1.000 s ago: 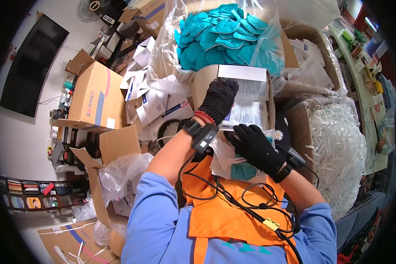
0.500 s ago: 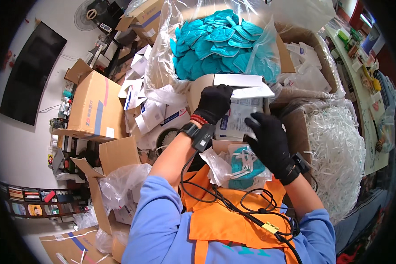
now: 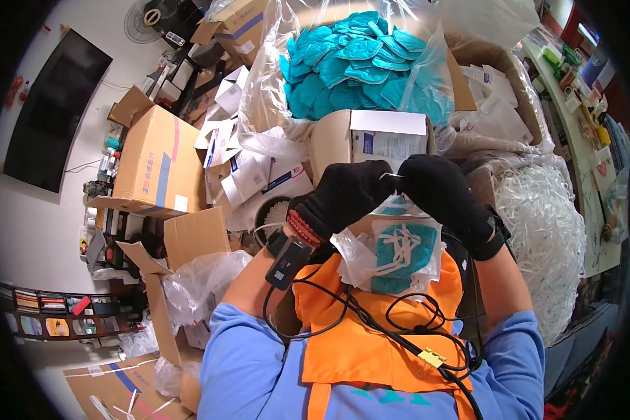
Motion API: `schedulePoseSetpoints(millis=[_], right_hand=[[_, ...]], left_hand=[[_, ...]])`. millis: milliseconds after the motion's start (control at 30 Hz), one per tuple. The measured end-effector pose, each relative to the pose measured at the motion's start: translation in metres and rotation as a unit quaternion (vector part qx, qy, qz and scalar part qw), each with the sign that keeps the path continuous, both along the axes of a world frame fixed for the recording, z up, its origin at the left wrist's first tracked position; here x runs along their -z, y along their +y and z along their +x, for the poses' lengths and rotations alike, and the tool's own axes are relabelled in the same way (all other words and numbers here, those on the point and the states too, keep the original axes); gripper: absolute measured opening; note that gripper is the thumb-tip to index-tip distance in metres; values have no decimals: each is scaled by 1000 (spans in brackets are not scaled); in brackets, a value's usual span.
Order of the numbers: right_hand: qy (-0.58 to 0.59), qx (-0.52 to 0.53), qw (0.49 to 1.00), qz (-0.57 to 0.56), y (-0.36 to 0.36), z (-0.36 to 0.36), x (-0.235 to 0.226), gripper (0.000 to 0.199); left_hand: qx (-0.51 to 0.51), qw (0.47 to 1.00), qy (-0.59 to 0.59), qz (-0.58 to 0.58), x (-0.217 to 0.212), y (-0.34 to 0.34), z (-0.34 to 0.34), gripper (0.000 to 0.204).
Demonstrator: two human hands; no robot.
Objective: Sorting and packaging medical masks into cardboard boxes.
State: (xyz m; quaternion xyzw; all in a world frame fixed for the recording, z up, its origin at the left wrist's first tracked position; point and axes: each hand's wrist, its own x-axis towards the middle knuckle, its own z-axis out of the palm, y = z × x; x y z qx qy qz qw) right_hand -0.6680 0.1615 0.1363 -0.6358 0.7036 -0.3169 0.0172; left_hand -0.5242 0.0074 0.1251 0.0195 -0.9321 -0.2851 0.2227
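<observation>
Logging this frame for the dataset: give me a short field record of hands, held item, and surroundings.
left hand: black glove, gripping the top edge of the clear bag
right hand: black glove, gripping the same top edge, close beside the left
clear bag: transparent plastic, holds a teal mask with white straps, hangs over the lap
open carton: just beyond the hands, flaps up
mask pile: teal masks in a large clear sack behind the carton
white straps heap: to the person's right

black gloves, blue sleeves, orange vest, black cables
</observation>
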Motion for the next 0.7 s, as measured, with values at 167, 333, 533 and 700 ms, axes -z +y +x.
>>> schedulePoseSetpoints(millis=[167, 333, 533, 700], right_hand=[[-32, -12, 999, -4, 6, 2, 6, 10], [49, 3, 998, -50, 15, 22, -3, 5], [30, -129, 991, -33, 32, 80, -47, 7], [5, -248, 968, 49, 56, 98, -67, 8]], left_hand=[[16, 996, -9, 87, -4, 10, -4, 27], [-46, 994, 101, 9, 18, 26, -7, 23], [-90, 985, 34, -146, 76, 17, -17, 27], [-118, 947, -196, -227, 63, 7, -9, 15]])
